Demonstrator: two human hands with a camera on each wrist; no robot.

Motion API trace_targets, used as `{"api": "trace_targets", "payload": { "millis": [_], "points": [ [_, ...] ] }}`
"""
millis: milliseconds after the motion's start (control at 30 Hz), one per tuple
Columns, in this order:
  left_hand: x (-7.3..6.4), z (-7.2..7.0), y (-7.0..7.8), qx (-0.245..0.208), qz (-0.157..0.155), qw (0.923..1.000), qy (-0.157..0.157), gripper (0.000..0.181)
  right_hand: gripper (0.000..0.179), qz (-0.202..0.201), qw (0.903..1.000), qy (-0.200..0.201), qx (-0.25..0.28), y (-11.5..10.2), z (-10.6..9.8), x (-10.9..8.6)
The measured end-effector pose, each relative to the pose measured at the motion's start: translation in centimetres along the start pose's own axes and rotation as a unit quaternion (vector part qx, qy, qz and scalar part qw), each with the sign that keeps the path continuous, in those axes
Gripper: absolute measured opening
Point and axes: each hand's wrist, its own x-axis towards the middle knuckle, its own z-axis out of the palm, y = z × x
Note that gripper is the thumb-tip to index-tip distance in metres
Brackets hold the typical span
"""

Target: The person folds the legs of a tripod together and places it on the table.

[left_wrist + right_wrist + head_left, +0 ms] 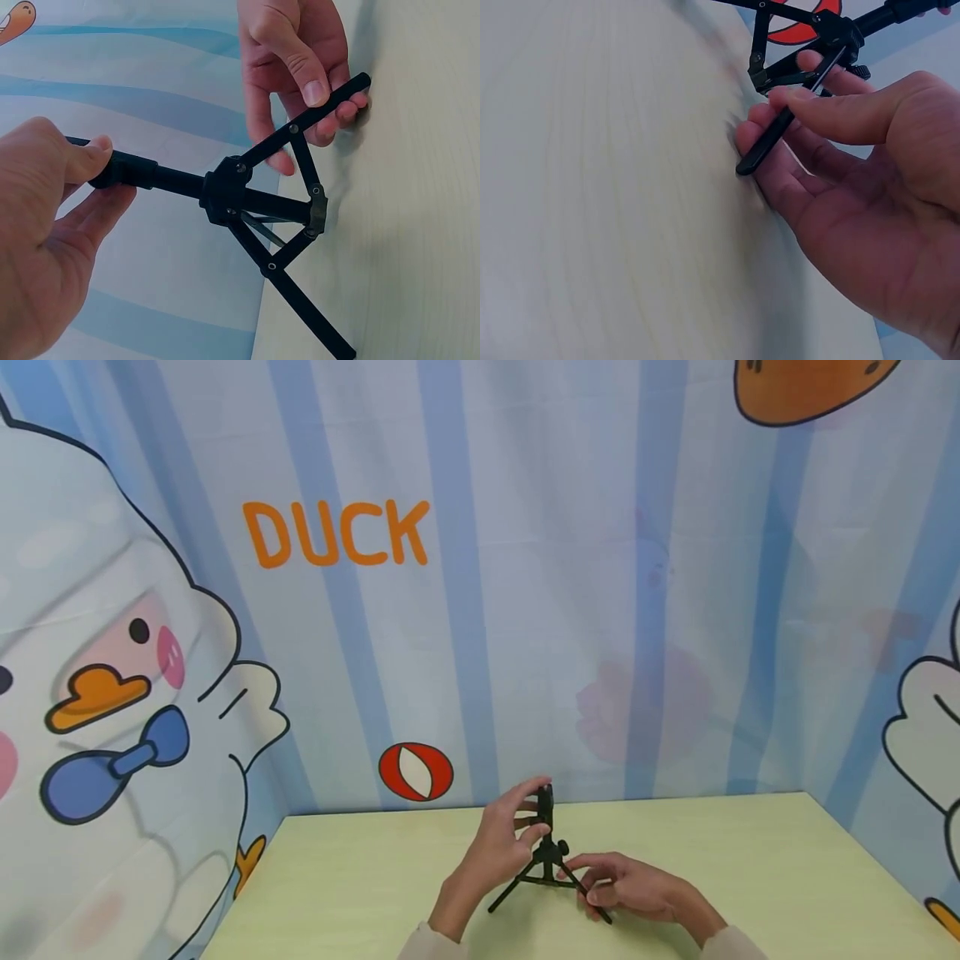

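A small black tripod [548,852] stands near upright over the table with its legs spread and its braces folded out, as the left wrist view shows. My left hand [501,841] grips the upper part of the tripod between thumb and fingers. Lower down, my right hand [633,887] pinches one leg [769,141] between the thumb and curled fingers. Another leg [311,315] points away on the opposite side, untouched. A small knob [563,847] juts from the tripod's collar. Whether the feet touch the tabletop is hard to tell.
The pale yellow table [360,877] reaches back to a blue striped curtain [555,610] printed with cartoon ducks, the word DUCK and a red ball. Curtain panels also flank the table on the left and right.
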Motion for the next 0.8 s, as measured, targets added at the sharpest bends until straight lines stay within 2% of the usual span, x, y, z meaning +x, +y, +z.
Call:
{"api": "trace_targets", "payload": {
  "millis": [167,533,667,800],
  "points": [
    [0.1,-0.1,0.0,-0.001,-0.001,1.0000,0.000,0.067,0.047,-0.008,0.9995,-0.010,-0.027,-0.2,0.0,0.1],
    [0.0,-0.3,-0.2,-0.013,-0.001,0.9999,0.001,0.067,0.048,-0.046,0.9980,-0.012,-0.041,0.4,0.0,0.3],
    [0.0,-0.4,-0.1,-0.016,0.000,0.9999,-0.001,0.067,0.047,-0.052,0.9979,-0.002,-0.037,0.6,0.0,0.5],
    [0.0,-0.5,-0.2,-0.019,-0.001,0.9998,-0.004,0.065,0.045,-0.072,0.9947,0.018,-0.071,0.9,0.2,0.7]
  ]
}}
